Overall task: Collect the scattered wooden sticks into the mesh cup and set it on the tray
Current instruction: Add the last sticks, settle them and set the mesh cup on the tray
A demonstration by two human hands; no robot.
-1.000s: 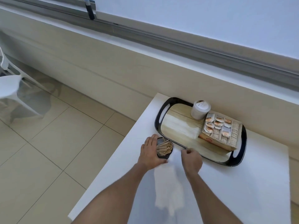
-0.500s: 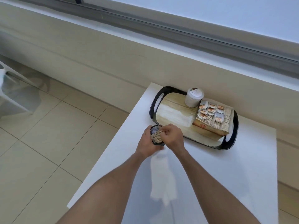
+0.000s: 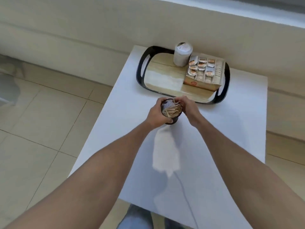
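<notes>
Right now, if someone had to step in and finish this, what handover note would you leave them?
Left hand: wrapped around the mesh cup, holding it upright on or just over the white table.
Right hand: at the cup's rim, fingers on the wooden sticks.
Done: sticks are bundled in the cup; none visible loose on the table.
Left: settle the last sticks, then set the cup on the tray. Its left half is bare; the sachet box and white lidded cup fill the right.
</notes>
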